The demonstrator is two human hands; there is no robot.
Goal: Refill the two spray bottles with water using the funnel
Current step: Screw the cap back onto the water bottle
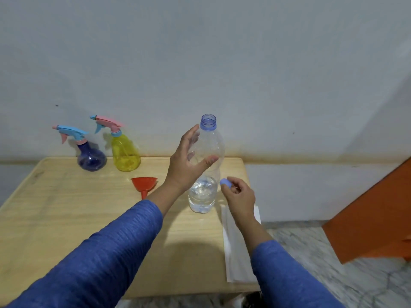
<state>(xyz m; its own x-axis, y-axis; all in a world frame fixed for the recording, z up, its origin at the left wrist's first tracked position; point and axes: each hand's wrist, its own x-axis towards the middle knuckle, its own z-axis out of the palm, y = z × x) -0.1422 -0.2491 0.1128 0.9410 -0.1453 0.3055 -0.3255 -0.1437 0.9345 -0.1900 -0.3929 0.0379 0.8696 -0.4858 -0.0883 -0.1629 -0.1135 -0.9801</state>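
Note:
A clear water bottle (203,192) stands uncapped on the wooden table (66,207), holding water in its lower part. My left hand (185,162) holds its upper body, thumb on the front and fingers behind. To the right of the bottle, my right hand (239,197) pinches the blue cap (225,182). The red funnel (144,184) lies on the table just left of my left wrist. At the back left stand two spray bottles with their heads on: a dark blue one (91,157) and a yellow one (125,154).
A white folded cloth or paper (235,247) lies along the table's right edge under my right forearm. The wall runs right behind the table. An orange piece of furniture (373,218) stands on the marble floor to the right.

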